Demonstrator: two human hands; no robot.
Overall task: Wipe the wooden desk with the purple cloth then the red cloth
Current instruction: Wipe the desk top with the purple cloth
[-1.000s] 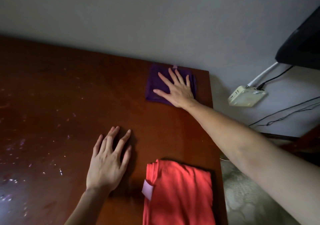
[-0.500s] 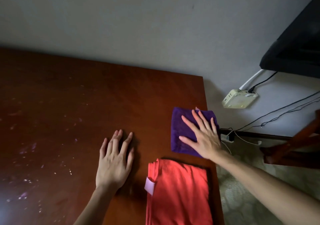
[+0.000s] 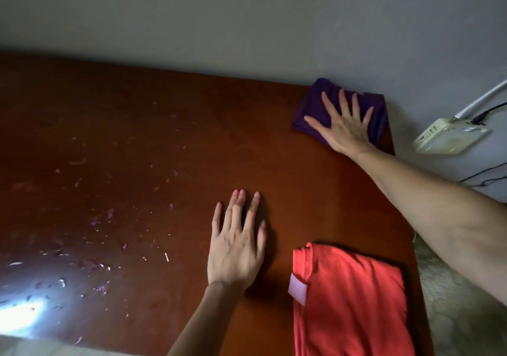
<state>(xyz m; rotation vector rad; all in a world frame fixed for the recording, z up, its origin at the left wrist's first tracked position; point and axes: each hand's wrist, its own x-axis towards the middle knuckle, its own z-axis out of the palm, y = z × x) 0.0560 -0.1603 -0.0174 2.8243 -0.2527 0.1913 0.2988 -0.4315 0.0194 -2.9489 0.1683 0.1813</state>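
The folded red cloth (image 3: 348,303) lies at the desk's (image 3: 164,150) near right edge. Just left of it, the left hand (image 3: 236,248) rests flat, fingers spread. At the far right corner, the right hand (image 3: 344,125) presses flat, fingers spread, on the purple cloth (image 3: 315,109).

A plain grey wall (image 3: 247,13) carries a white box (image 3: 450,136) with cables; pale patterned floor (image 3: 461,314) lies below.

table (image 3: 170,141): reddish-brown wood, glossy, set against wall | purple cloth (image 3: 315,109): folded, far right corner, under flat right hand (image 3: 343,129) | red cloth (image 3: 348,301): folded, near right edge, pale tag at its left | left hand (image 3: 236,251): flat, palm down, just left of red cloth | smears and specks: left half
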